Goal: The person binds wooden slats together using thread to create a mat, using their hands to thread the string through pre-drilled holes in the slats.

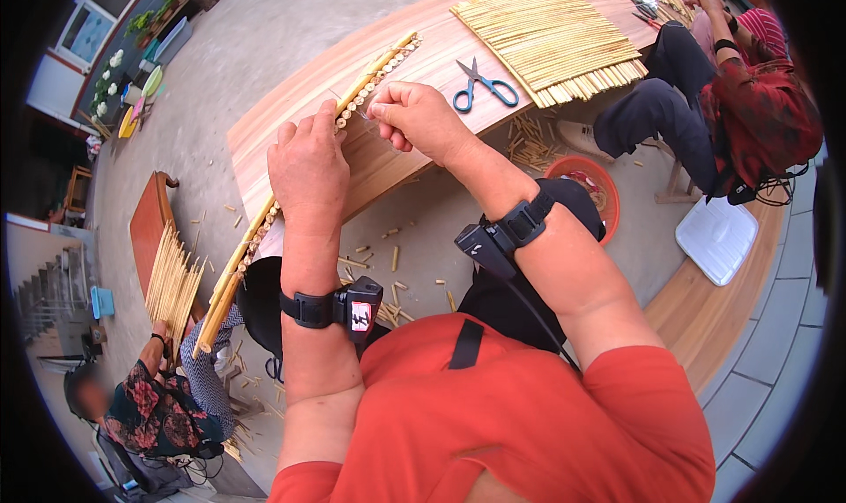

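Note:
A row of yellow straw-like stalks (374, 70) with round cut ends lies slantwise along the near edge of the wooden table (282, 107), its lower end jutting past the edge. My left hand (308, 164) is closed over the row, its fingertips pressing on the top. Just right of it, my right hand (423, 122) is pinched close to the cut ends. A faint, thin thread (359, 115) shows by its fingertips; where it leads is hard to see. Blue-handled scissors (476, 78) lie with parted blades on the table, right of my right hand.
A flat mat of stalks (546, 40) covers the table's far right. At right sits a person (749, 107); another at lower left (163, 406) handles a stalk bundle (172, 278). An orange basin (610, 190) and a white plastic lid (718, 239) are nearby. Cut pieces litter the floor.

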`<state>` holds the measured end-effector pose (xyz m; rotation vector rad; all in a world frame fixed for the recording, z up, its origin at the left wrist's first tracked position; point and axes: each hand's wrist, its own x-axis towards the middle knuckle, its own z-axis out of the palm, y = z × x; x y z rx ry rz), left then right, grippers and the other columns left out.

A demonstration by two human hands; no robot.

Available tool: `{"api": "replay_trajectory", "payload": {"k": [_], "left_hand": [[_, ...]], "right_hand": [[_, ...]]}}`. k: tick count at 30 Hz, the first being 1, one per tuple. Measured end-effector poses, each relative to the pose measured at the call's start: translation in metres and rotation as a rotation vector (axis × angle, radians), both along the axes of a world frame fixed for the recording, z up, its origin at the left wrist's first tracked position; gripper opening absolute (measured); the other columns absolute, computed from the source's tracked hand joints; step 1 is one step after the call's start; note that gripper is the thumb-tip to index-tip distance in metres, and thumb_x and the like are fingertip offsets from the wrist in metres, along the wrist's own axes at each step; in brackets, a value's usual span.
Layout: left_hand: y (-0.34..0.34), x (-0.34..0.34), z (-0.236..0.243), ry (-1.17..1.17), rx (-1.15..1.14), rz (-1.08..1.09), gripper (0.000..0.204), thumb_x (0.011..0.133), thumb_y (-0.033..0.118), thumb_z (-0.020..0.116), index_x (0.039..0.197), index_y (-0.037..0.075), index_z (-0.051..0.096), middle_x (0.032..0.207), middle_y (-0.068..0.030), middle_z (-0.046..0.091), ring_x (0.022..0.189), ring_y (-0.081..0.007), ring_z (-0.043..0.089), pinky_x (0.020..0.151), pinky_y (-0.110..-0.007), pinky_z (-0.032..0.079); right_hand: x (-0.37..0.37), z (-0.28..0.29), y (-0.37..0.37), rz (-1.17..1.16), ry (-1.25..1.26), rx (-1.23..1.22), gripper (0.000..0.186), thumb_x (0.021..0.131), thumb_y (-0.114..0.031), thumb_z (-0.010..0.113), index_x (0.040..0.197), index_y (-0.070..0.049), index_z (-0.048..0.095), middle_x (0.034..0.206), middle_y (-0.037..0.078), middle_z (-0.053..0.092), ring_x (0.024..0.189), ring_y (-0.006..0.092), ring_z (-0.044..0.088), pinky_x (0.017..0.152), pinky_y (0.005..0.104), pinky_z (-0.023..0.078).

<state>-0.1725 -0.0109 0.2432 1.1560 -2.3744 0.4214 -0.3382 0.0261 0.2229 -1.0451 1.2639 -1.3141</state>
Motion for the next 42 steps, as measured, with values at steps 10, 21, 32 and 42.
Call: {"api": "replay_trajectory", "payload": {"k": [10, 21, 32, 42], "left_hand": [[0.0, -0.009, 0.027, -0.005, 0.028, 0.015, 0.035, 0.082, 0.016, 0.064, 0.117, 0.014, 0.062, 0.091, -0.0059, 0.068, 0.087, -0.026, 0.062, 0.071, -0.04, 0.049], [-0.003, -0.021, 0.028, -0.001, 0.024, 0.042, 0.033, 0.079, 0.015, 0.065, 0.112, 0.014, 0.063, 0.088, -0.0056, 0.068, 0.086, -0.0252, 0.062, 0.071, -0.039, 0.05], [-0.002, -0.023, 0.026, -0.038, 0.007, 0.047, 0.028, 0.081, 0.015, 0.063, 0.108, 0.012, 0.064, 0.085, -0.004, 0.067, 0.082, -0.024, 0.062, 0.07, -0.038, 0.049], [0.006, -0.018, -0.005, -0.015, -0.082, 0.007, 0.028, 0.082, 0.013, 0.062, 0.109, 0.015, 0.063, 0.082, -0.0008, 0.065, 0.08, -0.0208, 0.059, 0.064, -0.037, 0.044]], "right_hand": [[0.017, 0.017, -0.004, -0.17, -0.043, -0.123, 0.009, 0.089, -0.011, 0.059, 0.086, -0.002, 0.06, 0.061, 0.002, 0.058, 0.046, 0.0062, 0.05, 0.043, 0.0208, 0.041], [0.023, 0.012, -0.022, -0.421, 0.262, -0.219, 0.013, 0.083, -0.009, 0.061, 0.077, 0.003, 0.061, 0.076, 0.018, 0.065, 0.073, 0.0307, 0.063, 0.07, 0.0388, 0.05], [0.02, 0.005, -0.037, -0.397, 0.148, -0.05, 0.017, 0.083, -0.011, 0.063, 0.09, 0.004, 0.061, 0.089, 0.019, 0.068, 0.083, 0.0312, 0.065, 0.076, 0.0391, 0.05], [0.004, 0.005, -0.02, -0.081, -0.425, 0.257, 0.035, 0.088, -0.043, 0.059, 0.077, -0.01, 0.05, 0.057, 0.001, 0.046, 0.04, 0.0074, 0.034, 0.035, 0.0221, 0.023]]}}
